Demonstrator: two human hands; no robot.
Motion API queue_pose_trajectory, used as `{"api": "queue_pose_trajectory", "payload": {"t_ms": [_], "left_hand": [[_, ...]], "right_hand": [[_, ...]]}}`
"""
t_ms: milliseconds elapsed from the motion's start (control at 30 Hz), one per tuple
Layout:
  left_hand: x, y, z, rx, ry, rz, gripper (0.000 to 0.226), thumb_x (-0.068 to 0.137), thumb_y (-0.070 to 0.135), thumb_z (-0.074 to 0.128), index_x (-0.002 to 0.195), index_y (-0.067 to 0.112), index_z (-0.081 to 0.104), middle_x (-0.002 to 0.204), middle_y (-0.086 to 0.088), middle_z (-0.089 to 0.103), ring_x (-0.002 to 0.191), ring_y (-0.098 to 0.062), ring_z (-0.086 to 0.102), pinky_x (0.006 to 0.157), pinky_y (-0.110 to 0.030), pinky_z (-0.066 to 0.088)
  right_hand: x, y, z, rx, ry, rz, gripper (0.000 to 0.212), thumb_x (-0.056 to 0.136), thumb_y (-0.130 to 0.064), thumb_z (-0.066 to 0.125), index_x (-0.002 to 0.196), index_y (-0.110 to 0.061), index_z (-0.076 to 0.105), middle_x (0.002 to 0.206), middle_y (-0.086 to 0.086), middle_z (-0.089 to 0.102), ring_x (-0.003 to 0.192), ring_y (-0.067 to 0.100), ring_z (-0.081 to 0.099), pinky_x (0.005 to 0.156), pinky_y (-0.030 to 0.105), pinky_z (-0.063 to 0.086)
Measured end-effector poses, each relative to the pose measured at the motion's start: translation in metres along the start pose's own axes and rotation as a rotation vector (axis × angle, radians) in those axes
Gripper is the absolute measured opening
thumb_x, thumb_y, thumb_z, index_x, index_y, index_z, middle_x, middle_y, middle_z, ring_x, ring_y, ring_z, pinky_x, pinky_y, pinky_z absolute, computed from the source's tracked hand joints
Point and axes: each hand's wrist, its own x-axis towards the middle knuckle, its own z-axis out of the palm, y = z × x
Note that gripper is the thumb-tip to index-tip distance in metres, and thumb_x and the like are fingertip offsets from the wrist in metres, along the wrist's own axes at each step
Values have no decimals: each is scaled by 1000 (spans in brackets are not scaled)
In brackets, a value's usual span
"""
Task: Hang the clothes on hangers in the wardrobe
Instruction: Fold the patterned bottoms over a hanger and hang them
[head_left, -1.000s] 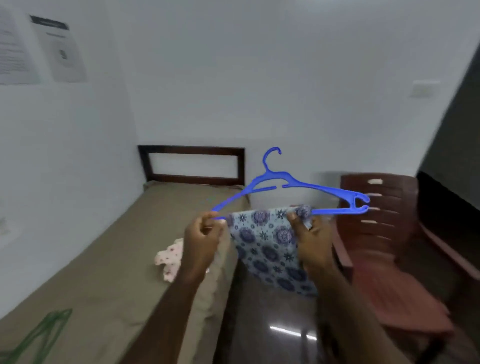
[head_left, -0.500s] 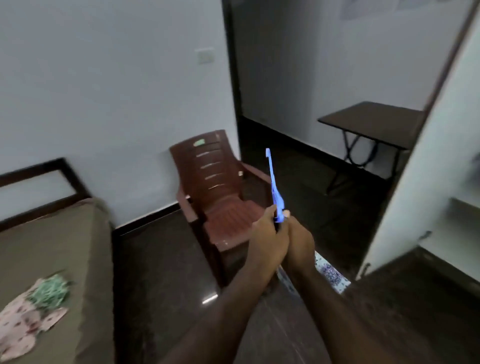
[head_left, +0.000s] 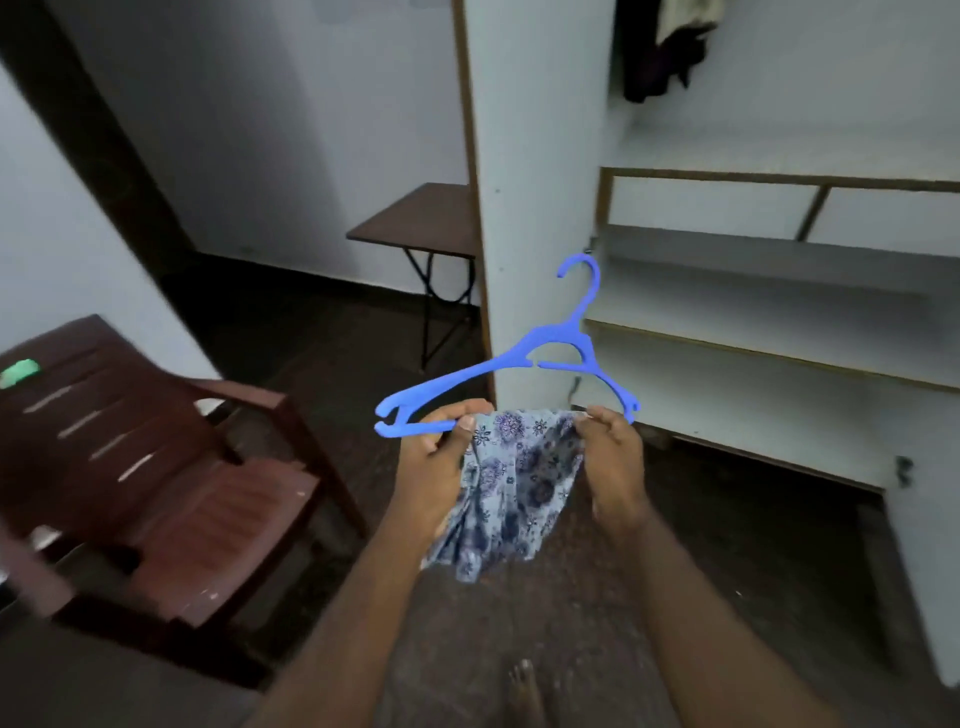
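Note:
A blue plastic hanger (head_left: 524, 358) is held up in front of me, hook pointing up and to the right. A blue floral cloth (head_left: 511, 483) hangs over its bottom bar. My left hand (head_left: 436, 457) grips the bar and the cloth's left edge. My right hand (head_left: 613, 457) pinches the cloth's right edge at the bar, near the hanger's right end. The open white wardrobe (head_left: 753, 291) stands straight ahead on the right, with shelves and dark clothes (head_left: 660, 47) hanging at its top.
A brown plastic chair (head_left: 171, 467) stands at the left. A dark folding table (head_left: 421, 223) sits behind the wardrobe's side panel (head_left: 535, 171). The wardrobe door (head_left: 930, 519) hangs open at the far right. My bare foot (head_left: 524, 691) shows on the dark floor.
The view has swung from the bed past the chair to the wardrobe. The hanger with the cloth came along, turned edge-on midway and now faces me flat again, both hands still holding it.

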Motion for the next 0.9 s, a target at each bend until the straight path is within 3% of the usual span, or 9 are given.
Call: {"api": "queue_pose_trajectory", "payload": {"t_ms": [167,267,333,467,533,600,700,767,900], "left_hand": [[62,-24,46,-284,-129,-97,26,80,41,75,95,21,76,115,-19,69,122,-31,57,113,-50,33],[108,-37,72,-344,-214,-173,45,73,47,80,101,13,72,114,-20,69,119,-23,60,107,-39,39],[139,-43,93,-418,-250,-228,29,85,31,67,103,9,68,111,-19,70,114,-20,63,105,-42,40],[205,-54,143,-523,-356,-352,32,92,26,53,117,8,61,133,-23,58,131,-35,50,112,-58,32],[230,-55,175,-458,-387,-417,49,86,38,61,125,9,59,140,-10,54,136,-25,44,117,-52,27],[252,-58,208,-362,-407,-459,62,72,42,77,121,7,61,123,3,65,127,-13,50,117,-44,25],[285,-67,256,-257,-396,-448,43,78,21,77,112,0,65,109,-3,72,111,-16,62,109,-44,36],[309,-73,285,-240,-360,-440,27,84,15,74,106,2,68,101,-5,74,103,-21,66,93,-42,48],[357,-76,345,-270,-213,-392,11,92,8,64,101,5,67,82,-3,70,70,-14,65,65,-26,55]], "right_hand": [[83,-5,-63,111,135,131,61,66,-38,85,112,-5,60,103,10,67,95,23,61,83,38,48],[120,-23,-83,234,69,113,24,83,-16,74,102,-11,61,97,6,67,97,22,61,85,35,47],[144,-41,-93,263,24,109,11,88,-10,66,100,-9,64,93,1,70,95,18,64,87,31,48],[193,-73,-120,279,54,74,10,85,-12,69,94,-7,68,94,11,74,99,27,70,91,41,55],[215,-83,-135,267,134,48,15,78,-16,73,91,-9,69,95,11,73,106,31,66,103,51,47],[238,-92,-150,267,182,35,19,73,-21,77,88,-13,69,93,3,72,111,28,61,112,54,37],[273,-103,-175,282,204,14,45,50,-41,94,85,-19,75,107,1,72,125,28,55,116,57,27],[306,-113,-196,314,231,-47,56,45,-46,96,89,-21,74,113,3,72,127,29,55,115,60,27],[370,-159,-223,344,255,-164,26,71,-27,81,91,-19,67,91,-6,73,110,19,62,109,50,37]]}}
